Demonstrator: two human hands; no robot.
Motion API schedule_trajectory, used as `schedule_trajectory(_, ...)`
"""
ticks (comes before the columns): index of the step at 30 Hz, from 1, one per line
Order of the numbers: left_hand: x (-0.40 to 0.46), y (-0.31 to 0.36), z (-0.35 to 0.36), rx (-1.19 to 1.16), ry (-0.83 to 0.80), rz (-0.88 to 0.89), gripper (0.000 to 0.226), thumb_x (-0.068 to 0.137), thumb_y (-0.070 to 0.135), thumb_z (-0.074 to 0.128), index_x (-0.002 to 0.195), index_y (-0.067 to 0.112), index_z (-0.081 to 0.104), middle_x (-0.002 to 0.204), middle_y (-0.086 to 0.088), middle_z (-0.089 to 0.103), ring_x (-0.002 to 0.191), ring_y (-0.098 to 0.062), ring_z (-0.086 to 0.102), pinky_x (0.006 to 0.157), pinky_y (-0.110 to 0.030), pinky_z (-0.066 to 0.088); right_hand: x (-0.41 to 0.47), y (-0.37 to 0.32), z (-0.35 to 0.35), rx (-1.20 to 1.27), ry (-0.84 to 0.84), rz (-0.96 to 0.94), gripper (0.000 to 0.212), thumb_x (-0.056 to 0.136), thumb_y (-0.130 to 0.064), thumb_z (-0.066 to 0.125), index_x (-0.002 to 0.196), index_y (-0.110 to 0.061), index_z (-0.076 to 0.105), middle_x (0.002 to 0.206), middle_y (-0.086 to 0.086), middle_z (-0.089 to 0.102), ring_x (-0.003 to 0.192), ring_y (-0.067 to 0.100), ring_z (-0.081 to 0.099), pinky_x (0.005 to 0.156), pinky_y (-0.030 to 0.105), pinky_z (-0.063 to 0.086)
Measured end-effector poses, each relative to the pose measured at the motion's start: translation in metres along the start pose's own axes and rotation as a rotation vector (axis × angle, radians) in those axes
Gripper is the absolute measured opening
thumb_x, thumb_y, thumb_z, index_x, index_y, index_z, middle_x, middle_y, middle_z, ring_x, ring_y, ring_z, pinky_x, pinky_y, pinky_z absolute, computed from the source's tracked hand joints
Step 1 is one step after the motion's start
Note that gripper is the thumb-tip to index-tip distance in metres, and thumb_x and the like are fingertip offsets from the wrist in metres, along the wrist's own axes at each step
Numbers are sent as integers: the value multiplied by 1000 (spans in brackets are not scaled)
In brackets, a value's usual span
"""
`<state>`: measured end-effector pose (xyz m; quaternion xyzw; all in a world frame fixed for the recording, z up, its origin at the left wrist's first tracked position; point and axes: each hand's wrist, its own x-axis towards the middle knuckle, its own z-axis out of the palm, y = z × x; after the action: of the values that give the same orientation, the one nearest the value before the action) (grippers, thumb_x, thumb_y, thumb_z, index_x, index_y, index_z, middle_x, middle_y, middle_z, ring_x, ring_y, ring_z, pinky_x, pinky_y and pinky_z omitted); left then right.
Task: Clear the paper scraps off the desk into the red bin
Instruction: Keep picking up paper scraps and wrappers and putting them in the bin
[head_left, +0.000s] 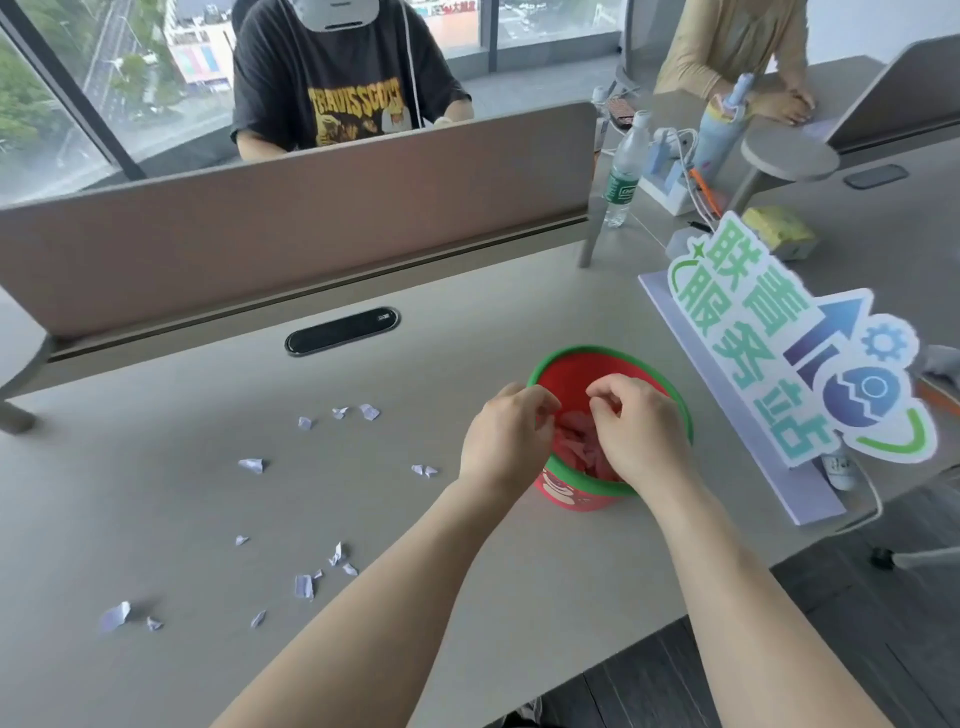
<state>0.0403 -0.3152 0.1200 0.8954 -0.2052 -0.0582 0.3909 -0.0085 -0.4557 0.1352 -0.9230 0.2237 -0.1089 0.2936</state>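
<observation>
A: Starting at the desk's (171, 509) left side, what did we have?

B: Scraps (306, 584), lots of them, pale lilac, scattered across the left half. One larger piece (115, 617) sat nearest the front-left corner, with a tiny one just beside it. A cluster lay near the front edge, close to the left forearm. Three more (340, 414) sat further back toward the divider (291, 223), and a lone pair (424, 471) lay just left of the left wrist.

A: And the cable slot?

B: The dark oval slot (343, 331) was set in the desk near its back edge, just before the divider.

A: Now the hands!

B: Both were over the bin (576, 496). The left hand (506, 434) hung at the bin's left rim, fingers curled inward with the tips bunched; whether it pinched a scrap I couldn't tell. The right hand (639, 431) was above the bin's middle, fingers also curled down, tips close together, and again any paper between them was hidden.

A: The bin itself?

B: Red with a green rim, upright, right of the desk's centre, nearer the front edge than the back. Crumpled paper, tinted pink, showed inside between the two hands.

A: Further right?

B: A colourful sign (795, 343) stood along the desk's right edge, just beside the bin. A bottle (626, 171) stood beyond the divider's right end.
</observation>
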Motion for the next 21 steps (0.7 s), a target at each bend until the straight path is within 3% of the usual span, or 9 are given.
schedule_trajectory(4,-9,-30,-22,-9,71,-66,17,86,15,57,96,23,70,96,5,65,76,-18,62,70,-29,51,-10,-42,14,100,-26,-180,13,90,-17,56,94,-20,68,89,-8,68,80,11,59,72,19,41)
schedule_trajectory(6,-19,-54,-37,10,87,-127,16,86,16,57,95,23,69,95,6,64,75,-17,61,69,-29,51,-19,-66,34,121,-120,-260,12,89,-17,57,95,-21,67,86,-10,66,73,9,55,67,17,37)
schedule_trajectory(8,-35,-82,-54,37,97,-208,16,87,16,56,93,25,67,94,8,62,75,-15,60,68,-31,51,-32,-86,60,106,-249,-336,14,88,-17,56,95,-24,66,87,-9,67,70,10,53,66,24,41)
schedule_trajectory(12,-83,-142,-82,81,123,-408,19,87,14,56,95,25,68,98,7,62,79,-14,60,73,-29,50,-63,-106,122,2,-565,-408,22,89,-18,54,107,-26,63,103,-5,63,90,21,61,75,33,50)
schedule_trajectory(15,-125,-183,-97,105,129,-558,24,86,9,56,102,22,68,104,4,62,87,-17,62,76,-27,48,-88,-113,163,-174,-762,-475,35,89,-15,50,122,-26,55,121,-1,53,111,24,53,83,34,47)
schedule_trajectory(21,-194,-231,-107,129,86,-808,36,84,12,54,118,25,59,121,3,51,89,-19,62,76,-31,51,-120,-115,217,-369,-877,-482,43,86,-20,55,127,-29,45,126,1,42,115,26,43,83,33,43)
